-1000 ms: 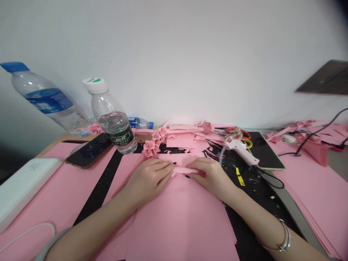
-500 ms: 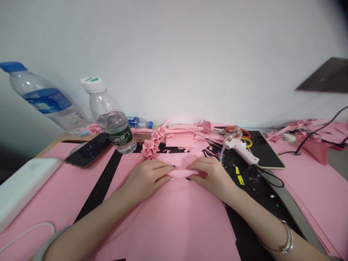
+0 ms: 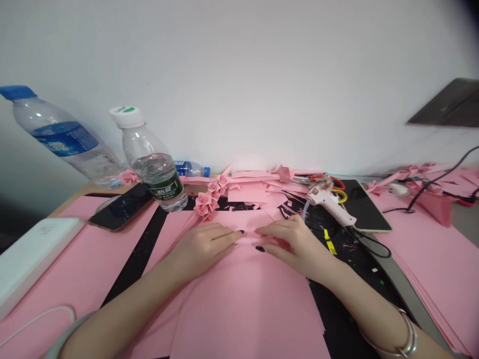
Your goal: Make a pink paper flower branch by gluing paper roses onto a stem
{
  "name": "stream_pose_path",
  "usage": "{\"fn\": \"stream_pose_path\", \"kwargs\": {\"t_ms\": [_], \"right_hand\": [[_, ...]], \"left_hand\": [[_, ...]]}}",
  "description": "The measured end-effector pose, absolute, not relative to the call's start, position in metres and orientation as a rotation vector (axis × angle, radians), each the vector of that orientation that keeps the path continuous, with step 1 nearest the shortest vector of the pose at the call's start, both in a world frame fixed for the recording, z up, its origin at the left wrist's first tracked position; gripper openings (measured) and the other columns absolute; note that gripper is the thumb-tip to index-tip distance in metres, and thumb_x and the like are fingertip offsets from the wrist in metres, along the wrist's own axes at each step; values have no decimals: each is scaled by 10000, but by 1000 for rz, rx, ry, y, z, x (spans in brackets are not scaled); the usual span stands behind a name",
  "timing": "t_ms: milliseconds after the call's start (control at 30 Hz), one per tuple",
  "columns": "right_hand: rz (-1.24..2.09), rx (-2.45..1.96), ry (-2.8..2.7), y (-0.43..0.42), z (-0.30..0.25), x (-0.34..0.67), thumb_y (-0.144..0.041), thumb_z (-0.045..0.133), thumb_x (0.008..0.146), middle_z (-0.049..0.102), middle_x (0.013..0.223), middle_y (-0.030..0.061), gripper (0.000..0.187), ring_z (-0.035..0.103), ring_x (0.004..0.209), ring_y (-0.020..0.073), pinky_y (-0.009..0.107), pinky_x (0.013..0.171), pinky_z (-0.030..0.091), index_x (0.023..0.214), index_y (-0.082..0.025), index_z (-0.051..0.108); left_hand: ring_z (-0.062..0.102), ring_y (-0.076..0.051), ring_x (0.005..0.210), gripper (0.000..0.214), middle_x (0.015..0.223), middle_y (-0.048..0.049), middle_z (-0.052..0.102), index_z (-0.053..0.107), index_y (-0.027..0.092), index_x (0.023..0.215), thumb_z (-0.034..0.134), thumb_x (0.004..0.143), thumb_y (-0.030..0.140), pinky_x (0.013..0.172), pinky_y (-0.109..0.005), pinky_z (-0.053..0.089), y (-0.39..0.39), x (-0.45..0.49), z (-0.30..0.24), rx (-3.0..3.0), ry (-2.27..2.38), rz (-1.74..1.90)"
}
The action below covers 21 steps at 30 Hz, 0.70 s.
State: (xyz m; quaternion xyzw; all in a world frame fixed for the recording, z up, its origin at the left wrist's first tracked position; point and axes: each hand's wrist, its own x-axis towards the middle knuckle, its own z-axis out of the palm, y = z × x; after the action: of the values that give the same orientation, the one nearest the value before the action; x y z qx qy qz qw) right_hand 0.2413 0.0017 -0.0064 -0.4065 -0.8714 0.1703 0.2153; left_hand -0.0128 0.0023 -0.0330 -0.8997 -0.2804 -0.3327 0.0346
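Observation:
A narrow rolled piece of pink paper lies across the top of a stack of pink paper sheets. My left hand has its fingers and thumb closed on the roll's left end. At the opposite end, my right hand pinches the same roll, its dark thumbnail resting low on the paper. Most of the roll is covered by my fingers, so only its middle shows. Just beyond my left hand sits a string of folded pink paper flowers.
A water bottle and a phone stand and lie at the left, near a white power bank. To the right are a pink glue gun, a tablet and more pink sheets. The wall rises behind.
The rolled paper looks thinner and flatter than before. My fingers have pressed lower onto it, and my right thumb has shifted slightly. The objects around have stayed put.

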Motion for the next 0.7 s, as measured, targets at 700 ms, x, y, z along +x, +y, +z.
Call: {"fn": "stream_pose_path", "kwargs": {"t_ms": [700], "right_hand": [[62, -838, -2632, 2, -11, 247, -121, 508, 971, 770, 969, 89, 373, 721, 769, 153, 239, 677, 570, 1293, -225, 664]], "left_hand": [[734, -204, 850, 237, 1030, -69, 777, 661, 177, 1143, 498, 985, 247, 712, -295, 559, 3, -7, -29, -2960, -1252, -446]]}}
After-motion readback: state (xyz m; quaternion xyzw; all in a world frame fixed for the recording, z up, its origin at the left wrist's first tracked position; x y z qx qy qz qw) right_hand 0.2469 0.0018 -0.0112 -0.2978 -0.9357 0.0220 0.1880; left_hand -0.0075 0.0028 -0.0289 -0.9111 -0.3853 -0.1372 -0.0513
